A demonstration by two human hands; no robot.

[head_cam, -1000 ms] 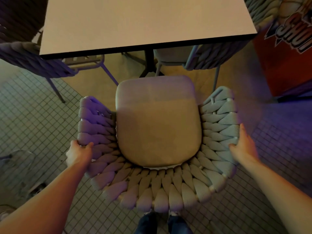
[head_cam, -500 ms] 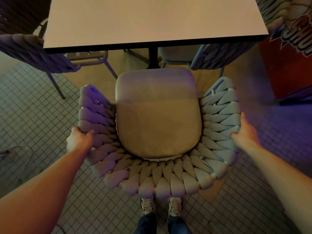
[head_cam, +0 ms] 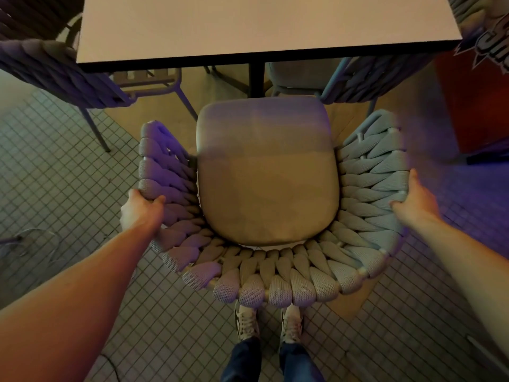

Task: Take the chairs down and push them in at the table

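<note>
A chair (head_cam: 264, 274) with a thick woven grey rope back and a tan seat cushion (head_cam: 265, 177) stands upright on the floor right in front of me, facing the table (head_cam: 248, 26). My left hand (head_cam: 140, 209) grips the woven rim on the chair's left side. My right hand (head_cam: 413, 198) grips the rim on its right side. The cushion's front edge lies just short of the table's dark near edge, close to the black table post (head_cam: 256, 78).
A second woven chair (head_cam: 55, 70) stands at the table's left corner and a third one (head_cam: 355, 81) sits under its right side. An orange panel (head_cam: 479, 100) with a logo rises at the right. My shoes (head_cam: 270, 323) stand on small-tiled floor behind the chair. A cable (head_cam: 35, 235) lies at left.
The chair has slid forward toward the table, its cushion now near the table edge. Both hands have stayed on its woven sides, and my feet have come into view behind it.
</note>
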